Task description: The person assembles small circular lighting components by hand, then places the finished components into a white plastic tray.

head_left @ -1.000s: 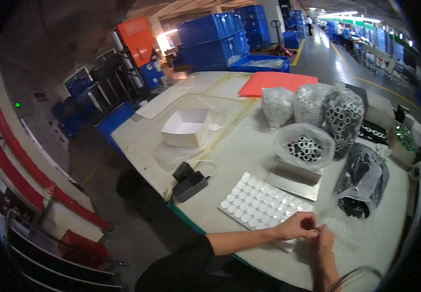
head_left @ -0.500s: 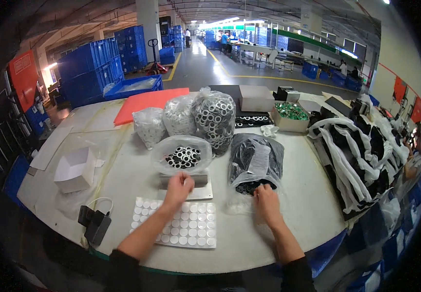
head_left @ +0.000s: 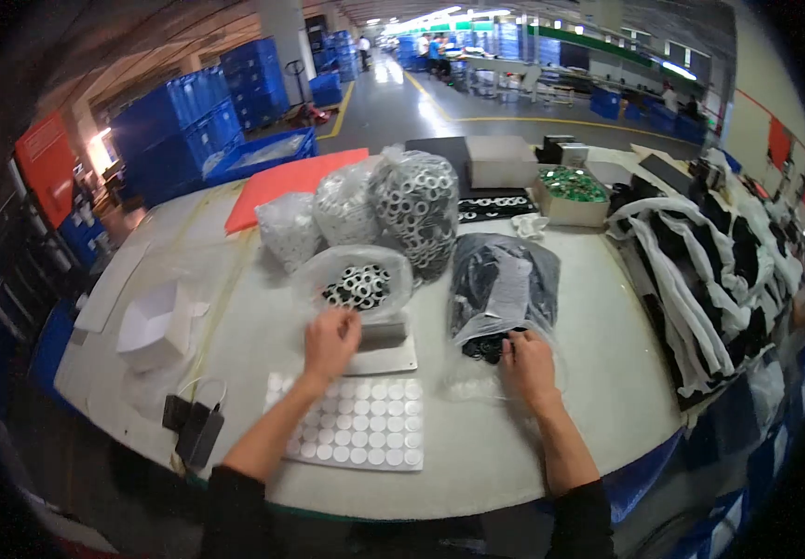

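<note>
My left hand (head_left: 332,343) is closed, fingertips drawn together at the near edge of an opened clear bag (head_left: 399,272). Black and white rings (head_left: 361,287) fill that bag, which sits on or behind a metal stand with a flat plate (head_left: 391,360). Whatever the left fingers hold is too small to make out. At the mouth of a second clear bag (head_left: 544,265), my right hand (head_left: 529,369) is closed beside small black parts (head_left: 484,347); its grip is hidden. Below my left wrist lies a white sheet of round white discs (head_left: 374,424).
Tied bags of rings (head_left: 416,210) and pale parts (head_left: 342,196) stand behind. A box of green pieces (head_left: 572,210) is at the back right, near black and white strips (head_left: 677,279). An open white box (head_left: 155,326) and a black adapter (head_left: 199,436) lie left.
The whole view has shifted slightly. My left hand has come closer to the bag of rings. My right hand stays at the mouth of the bag of black parts.
</note>
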Demonstrator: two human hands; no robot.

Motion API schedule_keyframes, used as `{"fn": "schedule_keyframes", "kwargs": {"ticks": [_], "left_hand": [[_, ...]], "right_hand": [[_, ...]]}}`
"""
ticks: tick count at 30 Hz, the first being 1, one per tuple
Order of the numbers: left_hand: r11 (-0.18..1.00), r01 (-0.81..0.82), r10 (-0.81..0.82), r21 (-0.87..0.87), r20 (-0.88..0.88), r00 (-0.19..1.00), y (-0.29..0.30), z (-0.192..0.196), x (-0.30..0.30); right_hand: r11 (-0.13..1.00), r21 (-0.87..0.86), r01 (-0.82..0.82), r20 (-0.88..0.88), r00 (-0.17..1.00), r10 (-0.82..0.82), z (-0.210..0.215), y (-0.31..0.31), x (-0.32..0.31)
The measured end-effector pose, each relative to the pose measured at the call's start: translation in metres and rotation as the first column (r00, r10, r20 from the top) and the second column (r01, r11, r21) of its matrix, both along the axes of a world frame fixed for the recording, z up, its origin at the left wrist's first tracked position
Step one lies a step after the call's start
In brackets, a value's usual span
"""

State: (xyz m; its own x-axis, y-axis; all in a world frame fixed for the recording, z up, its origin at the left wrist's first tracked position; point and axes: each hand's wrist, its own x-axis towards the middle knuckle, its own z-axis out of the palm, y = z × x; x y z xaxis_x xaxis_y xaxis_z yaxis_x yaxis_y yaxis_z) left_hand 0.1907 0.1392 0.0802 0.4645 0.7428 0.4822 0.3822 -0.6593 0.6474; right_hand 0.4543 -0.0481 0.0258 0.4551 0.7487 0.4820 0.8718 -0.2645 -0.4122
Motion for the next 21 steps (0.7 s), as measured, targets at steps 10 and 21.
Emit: {"fn": "schedule_keyframes", "kwargs": {"ticks": [10,21], "left_hand": [[0.919,0.232,-0.170,0.319,-0.211,0.963,-0.057,-0.023,0.141],[0.948,0.291,-0.266,-0.130,0.179,0.947,-0.066,-0.019,0.125]], "right_hand": [[0.998,-0.048,0.040,0.084,0.996,-0.036,0.002,0.020,-0.016],[0.973,-0.146,-0.180,0.021,0.982,0.185,0.001,0.053,0.008]]}}
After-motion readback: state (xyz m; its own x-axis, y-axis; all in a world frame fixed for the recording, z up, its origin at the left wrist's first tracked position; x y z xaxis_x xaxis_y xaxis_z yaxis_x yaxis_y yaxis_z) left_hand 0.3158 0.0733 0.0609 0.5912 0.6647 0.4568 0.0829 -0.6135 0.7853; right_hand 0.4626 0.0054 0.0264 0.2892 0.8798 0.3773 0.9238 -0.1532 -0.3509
